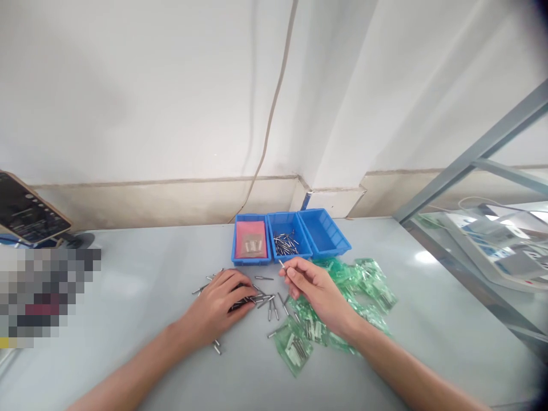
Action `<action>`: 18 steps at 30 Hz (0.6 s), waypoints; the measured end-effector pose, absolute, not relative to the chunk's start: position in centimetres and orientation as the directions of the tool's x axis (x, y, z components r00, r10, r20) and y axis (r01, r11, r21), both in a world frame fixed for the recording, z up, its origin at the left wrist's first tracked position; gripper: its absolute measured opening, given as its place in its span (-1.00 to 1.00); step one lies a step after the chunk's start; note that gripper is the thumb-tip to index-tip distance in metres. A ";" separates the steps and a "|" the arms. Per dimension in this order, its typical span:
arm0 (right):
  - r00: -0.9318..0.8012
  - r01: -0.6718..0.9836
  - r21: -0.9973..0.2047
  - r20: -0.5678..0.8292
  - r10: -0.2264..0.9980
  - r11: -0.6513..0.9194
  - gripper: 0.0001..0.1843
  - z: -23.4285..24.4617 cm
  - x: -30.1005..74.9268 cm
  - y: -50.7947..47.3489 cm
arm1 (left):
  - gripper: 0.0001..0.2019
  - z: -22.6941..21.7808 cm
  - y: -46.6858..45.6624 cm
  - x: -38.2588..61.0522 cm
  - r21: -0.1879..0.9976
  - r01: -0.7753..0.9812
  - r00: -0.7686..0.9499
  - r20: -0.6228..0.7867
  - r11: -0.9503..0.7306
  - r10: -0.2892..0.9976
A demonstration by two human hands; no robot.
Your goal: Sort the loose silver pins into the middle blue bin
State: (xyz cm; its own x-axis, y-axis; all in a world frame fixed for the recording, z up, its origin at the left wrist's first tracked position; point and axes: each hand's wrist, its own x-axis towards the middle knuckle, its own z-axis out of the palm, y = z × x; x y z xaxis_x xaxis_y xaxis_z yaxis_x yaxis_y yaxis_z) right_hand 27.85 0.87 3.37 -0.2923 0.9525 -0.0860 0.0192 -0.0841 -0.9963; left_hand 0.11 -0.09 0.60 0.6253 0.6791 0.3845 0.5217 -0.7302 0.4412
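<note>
Head camera: the right hand [291,273] is pinching a metal pin [281,264] by the middle bin [283,222], seemingly for control, while the left hand [223,297], half-curled, is cupping loose pins [248,299] on the table [149,285], apparently keeping them gathered.

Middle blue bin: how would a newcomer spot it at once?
Look to the wall side of the grey table, where three blue bins stand in a row. The middle bin is the only one holding loose metal pins; the left bin holds a pink item.
</note>
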 end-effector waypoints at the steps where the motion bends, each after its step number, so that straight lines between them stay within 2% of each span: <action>1: -0.283 0.014 -0.996 -0.085 0.955 -0.084 -0.67 3.4 27.9 0.9 | -0.81 0.6 -0.1 0.1 0.444 0.521 0.626 0.382 -0.729 0.680; 7: -0.299 -0.069 -0.985 -0.129 0.946 -0.156 -0.64 3.2 27.8 0.9 | -0.82 0.4 -0.1 0.0 0.441 0.527 0.624 0.379 -0.726 0.684; 18: -0.301 -0.103 -0.969 -0.183 0.936 -0.223 -0.58 3.7 27.7 0.9 | -0.82 0.3 -0.2 0.0 0.443 0.534 0.631 0.358 -0.720 0.688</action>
State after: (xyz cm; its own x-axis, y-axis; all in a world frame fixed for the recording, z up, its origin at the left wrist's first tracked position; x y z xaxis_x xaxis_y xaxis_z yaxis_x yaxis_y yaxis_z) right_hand 27.71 0.85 3.71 -0.3007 0.9360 -0.1831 -0.1026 -0.2226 -0.9695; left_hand -0.01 -0.17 0.33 0.6308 0.6882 0.3584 0.5338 -0.7201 0.4433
